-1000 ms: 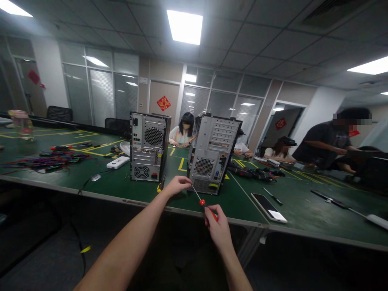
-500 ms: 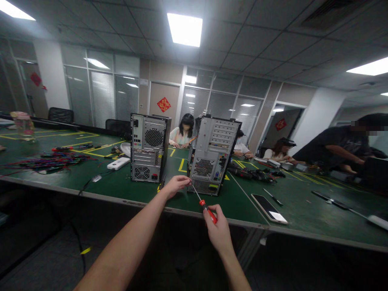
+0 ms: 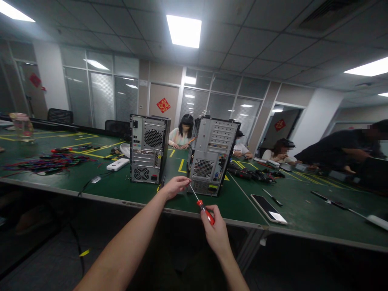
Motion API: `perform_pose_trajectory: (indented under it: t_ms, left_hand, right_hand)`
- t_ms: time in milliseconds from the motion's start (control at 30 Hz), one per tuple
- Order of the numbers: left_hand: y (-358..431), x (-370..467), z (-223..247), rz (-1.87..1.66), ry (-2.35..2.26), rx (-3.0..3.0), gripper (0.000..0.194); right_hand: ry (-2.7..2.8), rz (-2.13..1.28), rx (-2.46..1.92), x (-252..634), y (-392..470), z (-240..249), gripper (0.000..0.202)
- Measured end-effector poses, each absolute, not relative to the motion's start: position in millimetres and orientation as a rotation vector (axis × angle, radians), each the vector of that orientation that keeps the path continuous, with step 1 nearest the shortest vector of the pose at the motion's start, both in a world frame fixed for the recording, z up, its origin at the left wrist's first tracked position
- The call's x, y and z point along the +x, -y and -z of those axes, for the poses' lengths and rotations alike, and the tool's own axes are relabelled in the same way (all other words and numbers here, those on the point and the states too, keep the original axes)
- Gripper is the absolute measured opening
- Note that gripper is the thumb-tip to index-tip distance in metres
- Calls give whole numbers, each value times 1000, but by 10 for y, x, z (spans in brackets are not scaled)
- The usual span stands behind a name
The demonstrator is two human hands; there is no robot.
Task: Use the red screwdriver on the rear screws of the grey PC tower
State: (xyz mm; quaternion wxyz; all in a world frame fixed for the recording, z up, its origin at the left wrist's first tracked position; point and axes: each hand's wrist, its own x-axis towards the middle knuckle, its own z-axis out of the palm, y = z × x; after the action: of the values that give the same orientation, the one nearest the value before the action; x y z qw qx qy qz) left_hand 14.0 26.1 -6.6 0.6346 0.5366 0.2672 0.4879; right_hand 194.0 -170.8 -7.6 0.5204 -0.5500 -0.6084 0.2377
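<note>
In the head view my right hand (image 3: 216, 228) is closed round the red and black handle of a screwdriver (image 3: 209, 217). Its thin metal shaft slants up and left towards my left fingertips. My left hand (image 3: 176, 186) is closed in a pinch at the screwdriver's tip, by the lower left edge of a grey computer case (image 3: 203, 155). What those fingers hold is too small to make out. The case stands upright, its back panel with ports and vents towards me. Left of it stands a second computer case (image 3: 147, 149), also upright and back towards me.
On the green table (image 3: 242, 208) a phone (image 3: 268, 209) and a thin dark tool (image 3: 273, 197) lie to the right. Bundled cables (image 3: 257, 173) sit behind them. Leftward are a white power strip (image 3: 117, 164) and tangled wires (image 3: 50, 163). Several people work across the table.
The screwdriver's handle and my right hand have shifted slightly left. My left hand stays pinched at the tip. A person at the far right has moved a little.
</note>
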Motion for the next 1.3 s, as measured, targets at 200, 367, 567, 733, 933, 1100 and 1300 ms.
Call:
perform_pose_trajectory:
  t_ms: [200,367,567,733,933,1100,1300]
  left_hand:
    - [-247,138,36,-1111,-562,1143,43]
    - [-212,123,0,-1102,-492,1054,44]
    - [-199,126,-11,-1068,-506,1050,42]
    - [-188,137,-1,-1054,-517,1084,40]
    - [-193,138,3,-1079,-512,1082,40]
    - [-203,141,8,-1084,-505,1091,41]
    - [-228,133,18,-1079,-511,1104,47]
  right_hand:
    - [1468,-533,-1314,1924,1703,114,36]
    - [1531,-416,-1316,1908,1677,178,35]
    - [1611,-172,-1365,1931,1745,96,27]
    - [1517,-312,-1380,1945,1754,55,31]
    - [1393,-523,-1294,1912,1681,163,40]
    - [1391,-530,-1274,1902,1670,193,40]
    - [1334,-545,-1223,1915,1669,171,42]
